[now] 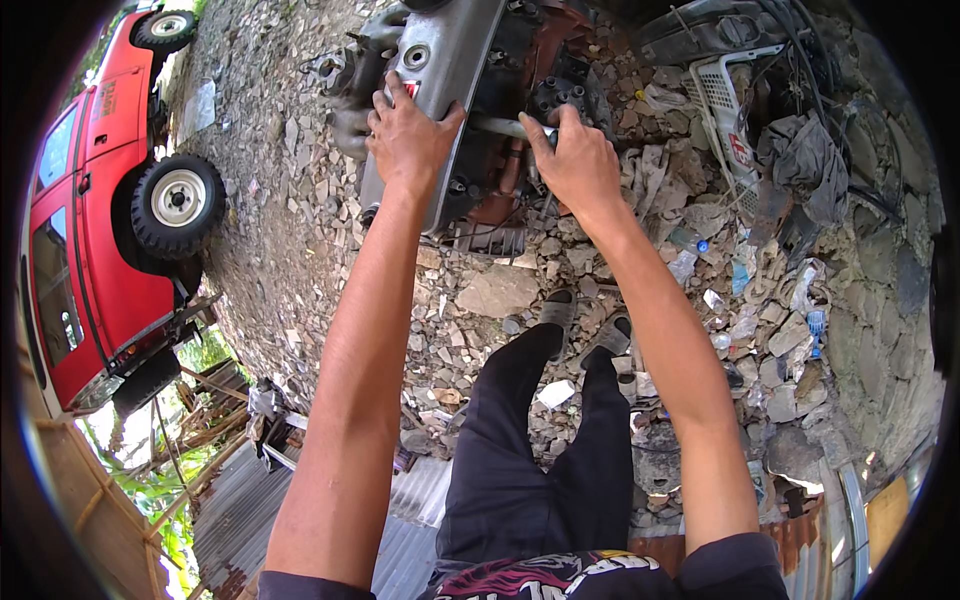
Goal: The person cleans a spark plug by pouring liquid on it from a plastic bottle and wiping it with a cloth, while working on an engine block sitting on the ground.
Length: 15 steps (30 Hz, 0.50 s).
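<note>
A car engine point(510, 175) stands on the stony ground in front of me, with a long grey metal valve cover point(452, 55) along its left side. My left hand point(408, 140) lies on that cover with its fingers spread, below the round filler opening point(416, 56). At the engine's right side, my right hand point(580, 165) is closed around the right end of a silver bar-shaped tool point(492, 124), its thumb along it. The bar's left end meets the engine beside the cover. What it fits onto is hidden.
A red off-road vehicle point(110, 190) is parked at the left. To the right lie a white plastic grille point(722, 130), a dark cloth point(805, 165) and scattered litter. Rubble and a flat stone point(497, 290) lie before my feet. Corrugated metal sheets point(245, 510) are at the lower left.
</note>
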{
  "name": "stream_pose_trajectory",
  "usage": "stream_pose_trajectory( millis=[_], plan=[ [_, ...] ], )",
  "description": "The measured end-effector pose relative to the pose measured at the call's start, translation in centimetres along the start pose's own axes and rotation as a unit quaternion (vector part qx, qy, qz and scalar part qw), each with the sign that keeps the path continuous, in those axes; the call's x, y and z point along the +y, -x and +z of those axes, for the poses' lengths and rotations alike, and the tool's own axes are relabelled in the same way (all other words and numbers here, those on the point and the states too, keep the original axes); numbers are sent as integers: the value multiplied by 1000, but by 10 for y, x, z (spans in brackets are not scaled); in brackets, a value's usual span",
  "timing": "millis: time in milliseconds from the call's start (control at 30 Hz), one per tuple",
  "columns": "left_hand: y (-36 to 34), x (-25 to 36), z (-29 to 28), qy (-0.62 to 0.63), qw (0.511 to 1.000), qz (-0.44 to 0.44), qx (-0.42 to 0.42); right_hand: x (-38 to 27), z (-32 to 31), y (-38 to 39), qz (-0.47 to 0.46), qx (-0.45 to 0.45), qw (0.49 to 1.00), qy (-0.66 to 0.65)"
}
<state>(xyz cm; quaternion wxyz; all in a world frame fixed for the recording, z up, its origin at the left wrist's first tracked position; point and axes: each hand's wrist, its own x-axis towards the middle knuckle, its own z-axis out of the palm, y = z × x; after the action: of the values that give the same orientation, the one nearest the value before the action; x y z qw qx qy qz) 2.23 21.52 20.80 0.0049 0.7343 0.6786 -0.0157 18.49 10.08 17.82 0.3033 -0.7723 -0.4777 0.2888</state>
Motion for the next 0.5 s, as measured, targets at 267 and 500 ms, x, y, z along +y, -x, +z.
stream_pose_trajectory(
  millis=[267, 500],
  plan=[
    [0, 0, 1, 17, 1000, 5, 2, 4, 2, -3, -19, -7, 1000, -7],
    [0, 2, 1, -2, 1000, 5, 8, 5, 2, -11, -129, 22, 991, -36]
  ],
)
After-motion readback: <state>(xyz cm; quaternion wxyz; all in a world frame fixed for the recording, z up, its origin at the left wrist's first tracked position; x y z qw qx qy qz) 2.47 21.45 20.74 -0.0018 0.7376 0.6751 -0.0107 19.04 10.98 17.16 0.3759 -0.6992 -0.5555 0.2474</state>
